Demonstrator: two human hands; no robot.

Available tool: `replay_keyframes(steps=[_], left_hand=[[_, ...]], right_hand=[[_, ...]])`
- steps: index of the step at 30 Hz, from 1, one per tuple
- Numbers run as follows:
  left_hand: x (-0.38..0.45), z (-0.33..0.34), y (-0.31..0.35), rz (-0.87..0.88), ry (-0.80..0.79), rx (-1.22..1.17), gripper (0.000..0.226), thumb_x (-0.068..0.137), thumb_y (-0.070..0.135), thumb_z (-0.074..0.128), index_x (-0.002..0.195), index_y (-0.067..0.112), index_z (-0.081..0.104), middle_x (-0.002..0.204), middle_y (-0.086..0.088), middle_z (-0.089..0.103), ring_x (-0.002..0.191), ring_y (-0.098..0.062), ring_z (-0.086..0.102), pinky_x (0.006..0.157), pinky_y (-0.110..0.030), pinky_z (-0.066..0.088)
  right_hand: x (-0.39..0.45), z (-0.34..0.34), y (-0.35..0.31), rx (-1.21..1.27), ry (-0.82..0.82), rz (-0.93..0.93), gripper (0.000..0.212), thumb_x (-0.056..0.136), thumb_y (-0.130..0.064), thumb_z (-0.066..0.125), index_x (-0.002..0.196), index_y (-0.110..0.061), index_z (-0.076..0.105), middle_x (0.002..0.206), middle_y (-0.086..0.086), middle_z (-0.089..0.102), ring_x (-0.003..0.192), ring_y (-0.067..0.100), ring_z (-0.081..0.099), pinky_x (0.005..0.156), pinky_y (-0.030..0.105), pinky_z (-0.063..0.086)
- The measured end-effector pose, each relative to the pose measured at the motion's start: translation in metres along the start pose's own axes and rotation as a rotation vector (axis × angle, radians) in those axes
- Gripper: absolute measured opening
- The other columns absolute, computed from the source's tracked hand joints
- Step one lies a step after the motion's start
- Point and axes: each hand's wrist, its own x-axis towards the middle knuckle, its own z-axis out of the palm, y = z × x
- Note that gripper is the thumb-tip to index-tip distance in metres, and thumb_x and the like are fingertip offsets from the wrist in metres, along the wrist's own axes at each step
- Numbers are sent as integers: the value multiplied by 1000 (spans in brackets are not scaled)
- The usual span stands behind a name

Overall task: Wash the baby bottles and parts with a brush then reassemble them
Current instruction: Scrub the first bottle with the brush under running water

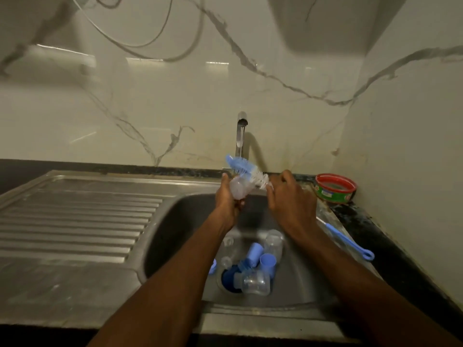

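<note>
Hands gripping bottle [237, 190] and brush [250, 172] over sink [175, 221].

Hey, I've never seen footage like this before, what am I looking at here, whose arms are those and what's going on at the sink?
There is only one picture. It comes from a wide-angle camera worn on a person's head, looking forward and down, so the two bare arms are the wearer's own. No machine is involved.

The left hand holds a small clear bottle part over a steel sink, below the tap. The right hand holds one end of a bottle brush with blue and white bristles, which lies across that part.

In the sink basin lie more clear bottles and blue caps, waiting to be washed. On the sink's right edge rests a thin blue brush. Behind it, on the dark counter, stands a red-rimmed tub.
</note>
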Motion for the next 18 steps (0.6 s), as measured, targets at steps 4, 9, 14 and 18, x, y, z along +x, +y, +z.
replay_keyframes(steps=[4, 9, 14, 18], left_hand=[[4, 1, -1, 2, -44, -2, 36, 105, 38, 49, 115, 8, 66, 90, -16, 70, 67, -19, 60, 59, -28, 49], [3, 2, -8, -11, -86, -4, 52, 106, 53, 36, 110, 12, 67, 101, -15, 74, 91, -27, 72, 85, -36, 58], [7, 1, -6, 48, -16, -32, 50, 106, 53, 35, 117, 12, 63, 105, -16, 75, 91, -29, 74, 74, -35, 64], [1, 5, -5, 47, -52, 33, 61, 105, 60, 27, 109, 15, 68, 91, -12, 78, 85, -27, 74, 82, -35, 61]], right_hand=[[4, 8, 16, 56, 34, -21, 23, 103, -37, 48, 115, -21, 60, 112, -1, 54, 76, 22, 61, 62, 36, 50], [-2, 11, 15, 153, 9, -94, 23, 100, -33, 55, 118, -20, 61, 112, 0, 58, 81, 21, 63, 61, 32, 46], [0, 13, 18, 127, 6, -83, 23, 100, -34, 55, 118, -23, 61, 111, -1, 56, 81, 20, 62, 60, 30, 40], [4, 10, 22, 92, -34, 61, 27, 102, -37, 49, 123, -22, 58, 114, 1, 55, 92, 23, 61, 65, 32, 35]])
